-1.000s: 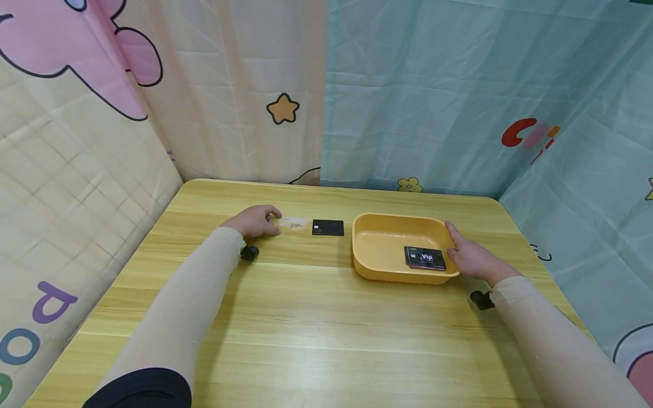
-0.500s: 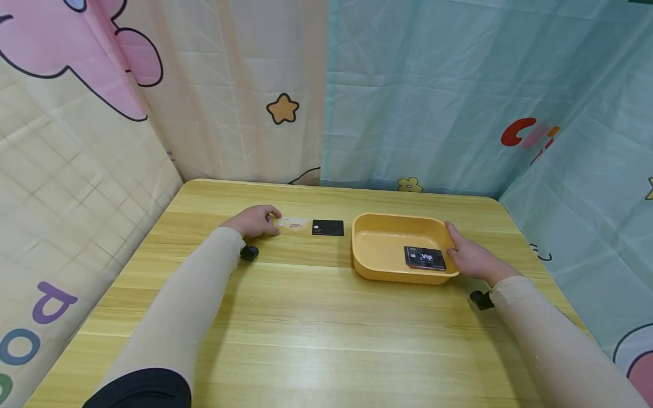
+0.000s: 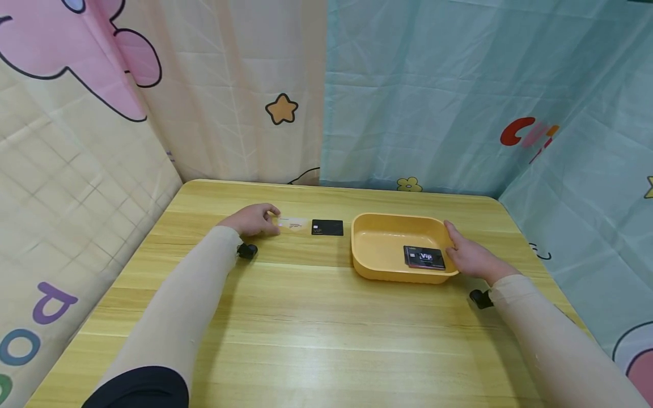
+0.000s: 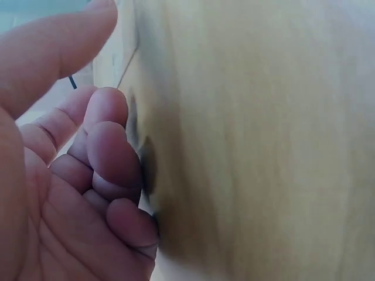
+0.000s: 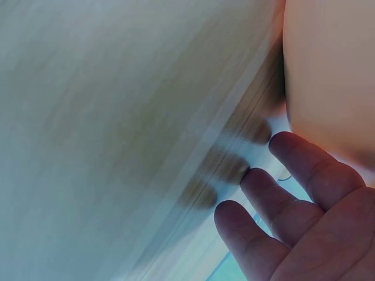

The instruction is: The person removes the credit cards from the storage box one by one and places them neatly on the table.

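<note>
"What do you see at the left hand [image 3: 249, 220]?"

"I see it at the left end of a pale card [image 3: 293, 225], fingers bent down to the table [image 3: 306, 334]. Whether they grasp the card, I can't tell."

"And the right hand [image 3: 471, 258]?"

"I have it grasping the right end of a yellow tray [image 3: 380, 252], thumb at the rim, other fingers spread outside."

"Where are the other cards?"

"I find a black card [image 3: 327, 228] flat on the table, between the pale card and the tray. A few dark cards [image 3: 424, 258] lie stacked inside the tray, near its right end, 'Vip' on top."
</note>
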Demonstrator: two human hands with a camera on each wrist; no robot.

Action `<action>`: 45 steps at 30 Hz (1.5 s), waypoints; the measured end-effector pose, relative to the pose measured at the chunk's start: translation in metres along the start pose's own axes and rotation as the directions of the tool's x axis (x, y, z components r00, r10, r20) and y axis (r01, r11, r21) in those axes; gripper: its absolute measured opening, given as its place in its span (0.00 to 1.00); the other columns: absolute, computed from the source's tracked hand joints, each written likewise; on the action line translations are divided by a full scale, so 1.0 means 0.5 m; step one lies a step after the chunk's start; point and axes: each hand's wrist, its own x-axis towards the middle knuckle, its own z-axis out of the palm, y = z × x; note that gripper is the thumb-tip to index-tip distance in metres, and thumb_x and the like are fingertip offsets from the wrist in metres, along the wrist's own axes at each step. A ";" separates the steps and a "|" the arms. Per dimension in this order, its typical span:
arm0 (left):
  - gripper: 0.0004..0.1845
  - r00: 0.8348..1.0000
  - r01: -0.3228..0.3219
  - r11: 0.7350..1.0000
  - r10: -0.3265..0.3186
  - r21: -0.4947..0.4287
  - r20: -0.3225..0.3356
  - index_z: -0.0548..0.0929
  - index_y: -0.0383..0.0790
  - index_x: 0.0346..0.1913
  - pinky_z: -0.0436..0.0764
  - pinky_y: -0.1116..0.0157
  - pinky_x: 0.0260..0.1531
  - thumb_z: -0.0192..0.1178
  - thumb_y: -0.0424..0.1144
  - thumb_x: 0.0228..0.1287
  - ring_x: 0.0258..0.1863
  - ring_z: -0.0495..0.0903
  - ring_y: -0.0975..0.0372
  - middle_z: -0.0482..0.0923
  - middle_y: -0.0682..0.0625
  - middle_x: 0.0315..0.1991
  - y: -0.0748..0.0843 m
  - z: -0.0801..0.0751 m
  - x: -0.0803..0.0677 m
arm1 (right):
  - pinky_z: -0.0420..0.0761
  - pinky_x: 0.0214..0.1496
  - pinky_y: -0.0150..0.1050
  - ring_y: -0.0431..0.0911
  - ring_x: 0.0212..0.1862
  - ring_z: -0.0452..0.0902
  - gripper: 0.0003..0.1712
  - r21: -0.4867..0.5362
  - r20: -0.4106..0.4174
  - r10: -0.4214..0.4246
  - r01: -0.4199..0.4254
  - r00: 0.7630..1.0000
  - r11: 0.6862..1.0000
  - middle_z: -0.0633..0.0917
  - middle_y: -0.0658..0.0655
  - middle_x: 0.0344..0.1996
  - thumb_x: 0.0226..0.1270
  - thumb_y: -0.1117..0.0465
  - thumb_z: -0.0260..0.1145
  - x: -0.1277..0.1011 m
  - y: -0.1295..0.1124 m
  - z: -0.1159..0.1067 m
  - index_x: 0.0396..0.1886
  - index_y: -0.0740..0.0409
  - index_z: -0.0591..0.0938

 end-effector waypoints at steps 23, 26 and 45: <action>0.29 0.975 -0.220 0.972 0.217 -0.083 -0.039 0.75 0.52 0.73 0.69 0.61 0.28 0.68 0.50 0.72 0.19 0.60 0.61 0.67 0.52 0.28 0.183 0.003 0.008 | 0.63 0.75 0.70 0.77 0.73 0.64 0.41 -0.003 0.004 0.022 -0.022 1.000 1.000 0.57 0.84 0.76 0.84 0.62 0.44 0.004 0.001 0.001 0.83 0.71 0.35; 0.28 0.963 -0.269 0.959 0.268 -0.094 -0.021 0.76 0.50 0.73 0.70 0.61 0.30 0.68 0.48 0.73 0.18 0.58 0.62 0.63 0.54 0.24 0.224 0.014 0.012 | 0.63 0.75 0.69 0.77 0.73 0.64 0.41 -0.003 0.007 0.029 -0.029 1.000 1.000 0.57 0.84 0.76 0.85 0.61 0.44 0.005 0.001 0.001 0.83 0.71 0.35; 0.30 0.907 -0.404 0.914 0.406 -0.045 0.113 0.76 0.48 0.73 0.69 0.64 0.34 0.68 0.47 0.72 0.22 0.60 0.61 0.61 0.55 0.21 0.403 0.118 0.066 | 0.65 0.74 0.69 0.76 0.72 0.66 0.41 -0.007 -0.002 0.024 -0.024 1.000 1.000 0.58 0.83 0.76 0.84 0.62 0.44 0.008 0.006 0.003 0.84 0.71 0.36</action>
